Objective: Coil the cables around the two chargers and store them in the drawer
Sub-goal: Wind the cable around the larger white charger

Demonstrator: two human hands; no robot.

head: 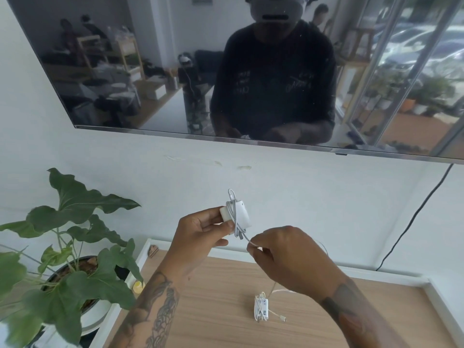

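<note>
from my head camera, my left hand (200,231) is raised in front of the white wall (301,197), fingers and thumb pinching a white charger (241,214) at its left end. its cable (235,217) is looped several times around the charger's body, with a small loop sticking up above the top. my right hand (283,257) is just beside it, lower and to the right, fingers curled in and pinching the free end of that cable, which runs taut from the charger's bottom to my fingertips. more of the cable trails down behind my right hand toward the table (213,310).

the second charger (261,310) lies on the wooden table below my hands, its own cable wound around it and a short tail with a plug lying to its right.

a potted plant (75,247) stands at the left, past the table's edge. a dark tv (175,71) hangs on the wall above, with a black cord (414,217) dropping from its right side. i can't see the drawer.
</note>
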